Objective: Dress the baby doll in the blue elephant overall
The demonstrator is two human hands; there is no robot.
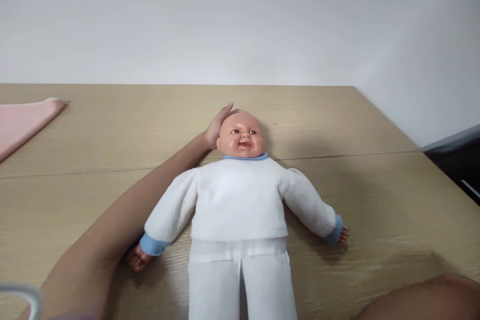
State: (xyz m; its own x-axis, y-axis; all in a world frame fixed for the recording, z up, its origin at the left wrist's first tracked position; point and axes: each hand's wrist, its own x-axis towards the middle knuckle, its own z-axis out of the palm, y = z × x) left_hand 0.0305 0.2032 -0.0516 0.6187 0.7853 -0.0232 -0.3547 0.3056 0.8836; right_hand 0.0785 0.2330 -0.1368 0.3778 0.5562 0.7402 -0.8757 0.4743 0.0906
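A bald baby doll [240, 200] in a white fleece top with blue collar and cuffs and white trousers lies face up on the wooden table [318, 120]. Its arms are spread to both sides, and its lower legs run out of view at the bottom. My left hand [216, 127] cups the side and back of the doll's head, thumb pointing up along it. The other fingers are hidden behind the head. At the lower right corner only a blurred part of my right arm or hand [423, 300] shows, apart from the doll, without visible fingers.
A folded pink cloth [26, 122] lies at the left edge of the table. Behind the table stands a white wall [225, 20]. A dark object [457, 160] is beyond the table's right edge. A pale curved thing [26, 292] shows at the lower left.
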